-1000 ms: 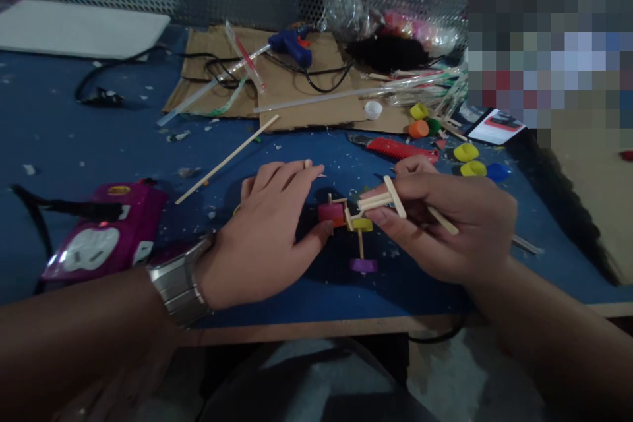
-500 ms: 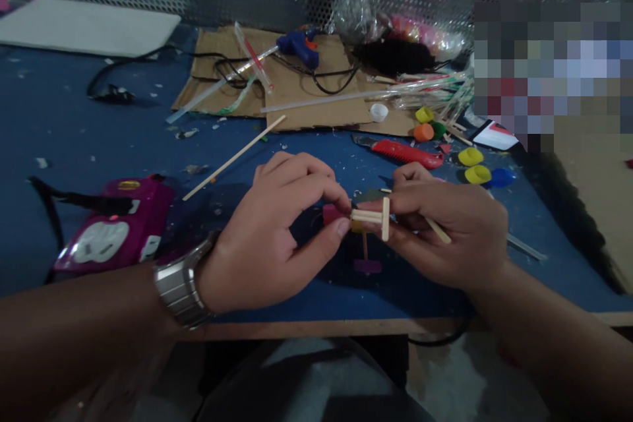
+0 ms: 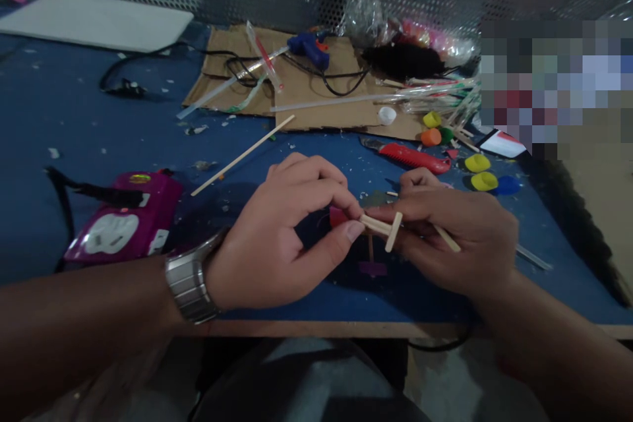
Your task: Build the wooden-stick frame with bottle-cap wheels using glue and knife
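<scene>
Between thumb and forefinger, my left hand (image 3: 291,237) pinches one end of a small T-shaped piece of wooden sticks (image 3: 378,224), its crossbar tilted on the right. My right hand (image 3: 459,237) is closed beside the crossbar, with a short wooden stick (image 3: 446,238) poking out from under its fingers. Whether the right fingertips also touch the T-shaped piece I cannot tell. Beneath the hands a small purple piece (image 3: 372,268) sits on a thin stick, and a pink piece (image 3: 338,215) shows beside my left fingertips; both are partly hidden or dim.
A magenta electrical box (image 3: 148,211) with a black cable lies left. Behind are a wooden stick (image 3: 242,155), a red cutter knife (image 3: 413,157), coloured bottle caps (image 3: 477,163) and a blue glue gun (image 3: 309,51) on cardboard (image 3: 321,115). Brown board (image 3: 588,211) stands right.
The T-shaped piece has turned in my left fingers, so its crossbar now slants instead of standing straight. The whole view has shifted slightly, with things appearing a little further right.
</scene>
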The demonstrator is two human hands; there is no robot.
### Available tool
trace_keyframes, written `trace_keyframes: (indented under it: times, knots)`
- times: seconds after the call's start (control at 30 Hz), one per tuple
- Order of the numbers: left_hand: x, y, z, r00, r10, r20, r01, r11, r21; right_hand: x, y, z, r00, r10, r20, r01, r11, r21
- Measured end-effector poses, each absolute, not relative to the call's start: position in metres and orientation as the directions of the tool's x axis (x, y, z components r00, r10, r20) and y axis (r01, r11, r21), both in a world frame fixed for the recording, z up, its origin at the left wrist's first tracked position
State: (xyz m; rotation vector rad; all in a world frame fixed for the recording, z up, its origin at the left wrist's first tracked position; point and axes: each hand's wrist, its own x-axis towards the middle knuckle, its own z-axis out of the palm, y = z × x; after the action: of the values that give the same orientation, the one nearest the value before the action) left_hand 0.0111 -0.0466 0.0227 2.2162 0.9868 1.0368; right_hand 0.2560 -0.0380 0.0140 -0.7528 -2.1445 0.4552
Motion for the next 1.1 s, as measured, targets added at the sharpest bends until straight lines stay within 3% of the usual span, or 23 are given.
trace_keyframes:
  times: [0.2, 0.5, 1.1]
  knots:
    - [0.0107, -0.046, 0.0223, 0.437, 0.8, 0.41, 0.371, -0.576, 0.729, 0.2584, -0.0368, 0.0167, -0.567, 0.616, 0.546, 0.374, 0.784, -0.496]
    - [0.0105, -0.0465, 0.0239, 0.439, 0.795, 0.419, 0.39, -0.589, 0.708, 0.2552, -0.0419, 0.0206, -0.565, 0.549, 0.616, 0.386, 0.836, -0.39]
    - [0.0109, -0.0469, 0.0262, 0.456, 0.784, 0.421, 0.404, -0.604, 0.687, 0.2538, -0.0449, 0.0208, -0.572, 0.572, 0.588, 0.408, 0.82, -0.401]
